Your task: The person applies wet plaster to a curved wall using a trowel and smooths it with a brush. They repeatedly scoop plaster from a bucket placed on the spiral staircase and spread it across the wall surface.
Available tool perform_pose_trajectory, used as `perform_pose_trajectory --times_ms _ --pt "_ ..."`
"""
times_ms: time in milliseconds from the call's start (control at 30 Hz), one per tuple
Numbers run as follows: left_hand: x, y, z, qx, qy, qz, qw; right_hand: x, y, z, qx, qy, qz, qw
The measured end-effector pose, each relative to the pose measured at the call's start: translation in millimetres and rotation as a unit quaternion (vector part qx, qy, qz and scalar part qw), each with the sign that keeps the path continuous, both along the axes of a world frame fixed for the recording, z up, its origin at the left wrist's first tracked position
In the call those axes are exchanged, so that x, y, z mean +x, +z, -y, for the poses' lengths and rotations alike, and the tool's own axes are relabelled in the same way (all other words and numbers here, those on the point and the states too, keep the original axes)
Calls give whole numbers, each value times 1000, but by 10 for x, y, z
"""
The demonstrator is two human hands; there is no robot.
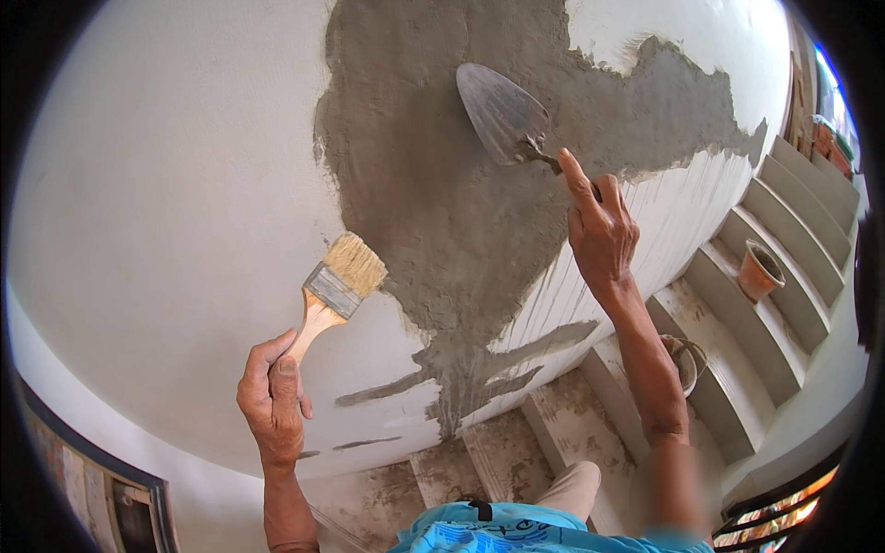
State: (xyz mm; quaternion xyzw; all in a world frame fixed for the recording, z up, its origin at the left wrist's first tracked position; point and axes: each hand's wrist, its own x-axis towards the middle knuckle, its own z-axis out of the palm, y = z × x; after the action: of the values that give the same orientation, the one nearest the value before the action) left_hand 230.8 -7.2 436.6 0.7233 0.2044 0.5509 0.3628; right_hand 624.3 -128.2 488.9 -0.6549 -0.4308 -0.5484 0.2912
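Observation:
My left hand (274, 394) is closed round the wooden handle of a flat paintbrush (334, 293), its pale bristles pointing up toward the wall. In my right hand (604, 226) I grip a pointed trowel (502, 112), the forefinger stretched along its handle. The grey metal blade lies over a large patch of wet-looking grey mortar (442, 221); whether it touches the surface I cannot tell. White wall (175, 184) surrounds the patch, which has ragged edges. Grey drips and streaks run down the wall below it.
Concrete stairs (710, 304) climb along the wall to the right, the lower steps stained. An orange-brown pot (761, 270) stands on one step. A bucket (684, 361) is partly hidden behind my right forearm. Dark railing bars (784, 516) show at lower right, and a dark-framed opening (101, 479) at lower left.

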Motion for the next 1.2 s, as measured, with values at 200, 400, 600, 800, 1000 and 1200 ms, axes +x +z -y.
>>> perform_pose_trajectory --times_ms 200,400,600,800,1000,1200 --pt "-171 -119 -17 -21 60 -18 998 3 -92 -176 -22 -19 70 997" --pt "-418 -238 -71 -69 95 -27 993 -61 -373 70 -74 9 65 995" --pt "-382 -189 -61 -65 85 -1 994 -124 157 -176 12 0 69 998" --pt "-417 -146 -17 -36 108 -13 993 -163 -149 -166 -63 16 73 995" --pt "-101 422 7 12 45 -5 999 -296 -385 194 -69 64 0 996" --pt "713 1387 -84 152 -33 12 988 -290 -527 341 -30 67 -73 995"
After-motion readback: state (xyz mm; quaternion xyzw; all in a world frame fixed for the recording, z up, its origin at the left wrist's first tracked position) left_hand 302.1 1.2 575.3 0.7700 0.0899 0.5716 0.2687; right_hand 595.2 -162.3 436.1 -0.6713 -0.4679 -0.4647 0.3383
